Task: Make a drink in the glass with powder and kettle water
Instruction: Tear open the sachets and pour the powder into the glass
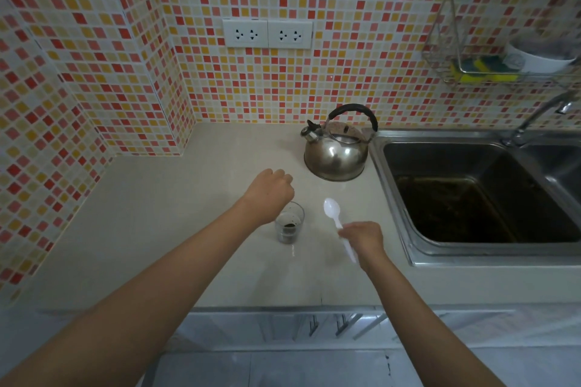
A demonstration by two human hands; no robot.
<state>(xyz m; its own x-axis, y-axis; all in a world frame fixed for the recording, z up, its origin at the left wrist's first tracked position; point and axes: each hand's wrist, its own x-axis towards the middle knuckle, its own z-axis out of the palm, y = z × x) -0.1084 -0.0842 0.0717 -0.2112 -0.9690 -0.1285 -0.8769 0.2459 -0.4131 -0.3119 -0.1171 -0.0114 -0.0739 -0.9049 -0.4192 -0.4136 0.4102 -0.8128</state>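
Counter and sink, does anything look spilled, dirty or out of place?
No spill shows on the counter. The odd part is the sink: its floor is stained dark brown. The glass stands upright with dark powder inside.

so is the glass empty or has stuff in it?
Not empty: the upright glass holds dark powder at the bottom. Whether water is in cannot be told.

1. We cannot see the left hand's fingertips, curled out of sight.
2. It covers part of the glass rim.
3. The right hand hides the spoon's mid-handle.
4. The picture's edge cuts off the rack.
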